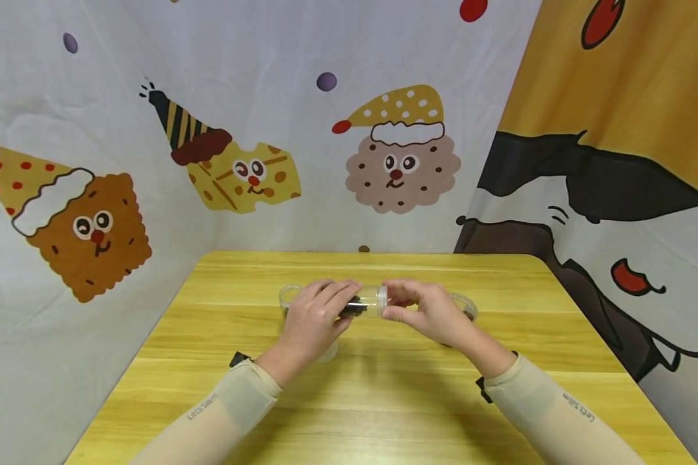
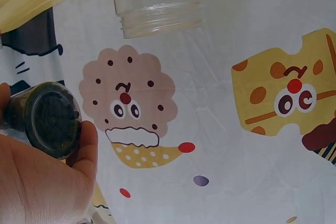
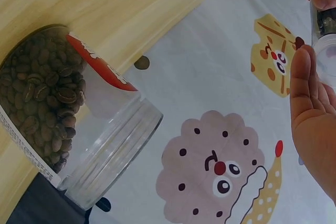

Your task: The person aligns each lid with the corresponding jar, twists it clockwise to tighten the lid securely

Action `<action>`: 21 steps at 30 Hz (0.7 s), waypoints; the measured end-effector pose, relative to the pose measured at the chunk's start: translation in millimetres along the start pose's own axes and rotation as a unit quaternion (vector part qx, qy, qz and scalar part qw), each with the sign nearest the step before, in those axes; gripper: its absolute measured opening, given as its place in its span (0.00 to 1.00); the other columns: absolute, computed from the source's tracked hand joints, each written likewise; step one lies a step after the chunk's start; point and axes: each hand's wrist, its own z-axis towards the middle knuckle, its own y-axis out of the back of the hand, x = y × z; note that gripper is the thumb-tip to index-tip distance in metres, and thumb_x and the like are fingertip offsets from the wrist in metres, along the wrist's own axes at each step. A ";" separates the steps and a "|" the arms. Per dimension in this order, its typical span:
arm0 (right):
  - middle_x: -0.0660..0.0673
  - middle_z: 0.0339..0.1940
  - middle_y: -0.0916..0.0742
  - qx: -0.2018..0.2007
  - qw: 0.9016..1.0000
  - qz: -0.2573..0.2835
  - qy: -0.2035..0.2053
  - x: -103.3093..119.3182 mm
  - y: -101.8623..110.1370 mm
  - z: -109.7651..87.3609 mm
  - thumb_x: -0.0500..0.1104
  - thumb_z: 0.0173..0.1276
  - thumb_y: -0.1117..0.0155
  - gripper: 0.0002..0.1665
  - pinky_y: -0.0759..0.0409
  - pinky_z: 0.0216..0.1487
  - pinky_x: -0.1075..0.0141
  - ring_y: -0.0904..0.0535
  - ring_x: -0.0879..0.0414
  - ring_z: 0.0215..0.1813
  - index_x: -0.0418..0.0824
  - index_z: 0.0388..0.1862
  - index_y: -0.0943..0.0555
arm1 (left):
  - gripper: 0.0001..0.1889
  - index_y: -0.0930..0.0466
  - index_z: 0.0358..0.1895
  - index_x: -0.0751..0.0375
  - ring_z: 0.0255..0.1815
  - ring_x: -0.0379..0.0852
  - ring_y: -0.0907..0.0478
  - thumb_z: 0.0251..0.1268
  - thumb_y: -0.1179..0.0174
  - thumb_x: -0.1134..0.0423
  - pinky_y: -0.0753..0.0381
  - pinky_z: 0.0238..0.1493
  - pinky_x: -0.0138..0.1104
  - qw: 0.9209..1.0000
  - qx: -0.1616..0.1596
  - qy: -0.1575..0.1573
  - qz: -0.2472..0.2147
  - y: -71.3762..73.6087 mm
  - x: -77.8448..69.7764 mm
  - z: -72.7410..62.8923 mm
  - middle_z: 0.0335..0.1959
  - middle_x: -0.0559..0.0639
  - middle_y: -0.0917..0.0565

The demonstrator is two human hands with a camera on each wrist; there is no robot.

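Left hand [image 1: 320, 316] is gripping the small jar [image 1: 369, 299], thumb and fingers curling round its body. Right hand [image 1: 430, 313] is reaching in at the jar's other end, thumb and fingers standing apart on either side of the rim; cannot tell if they are pinching it or only lying beside it. Small jar is hanging above the desk [image 1: 372, 413], between both hands, lying on its side, base toward the left, ringed end facing the right palm. Dark bits [image 1: 353, 307] are sitting inside it; left wrist view is showing them behind the base.

Bean jar [image 3: 115, 153] is standing behind the right hand, mouth uncovered, threads showing, brown beans [image 3: 44, 85] filling the lower part, red label [image 3: 102, 64] running along the side. Clear jar [image 2: 157, 17] is standing behind the left hand, also uncovered; its lower part is mostly hiding in the head view. Clear round piece [image 1: 329, 352] is lying on the desk just by the left hand, partly covered, too unclear to name.

Pale sleeves [image 1: 558, 407] are covering both forearms, black straps [image 1: 485, 391] showing near the wrists. Cartoon cloth [image 1: 302, 39] is hanging behind the desk.
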 end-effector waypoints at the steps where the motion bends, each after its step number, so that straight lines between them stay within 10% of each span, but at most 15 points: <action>1: 0.45 0.53 0.06 0.002 1.000 0.001 -0.007 0.4 0.1 0.1 0.47 0.71 0.24 0.32 0.09 0.46 0.68 0.08 0.54 0.51 0.36 0.70 0.19 | 0.32 0.12 0.60 0.54 0.49 0.51 0.10 0.48 0.13 0.57 0.09 0.57 0.41 1.000 -0.002 -0.001 -0.001 -0.3 0.0 0.2 0.54 0.47 0.07; 21: 0.44 0.46 0.06 0.020 0.995 0.045 -0.081 -4.4 -3.7 1.5 0.52 0.80 0.34 0.26 0.09 0.44 0.66 0.08 0.52 0.45 0.36 0.65 0.16 | 0.31 0.12 0.60 0.54 0.50 0.52 0.10 0.49 0.14 0.59 0.09 0.58 0.41 1.000 -0.004 -0.003 0.001 -1.8 -1.2 -0.7 0.54 0.47 0.07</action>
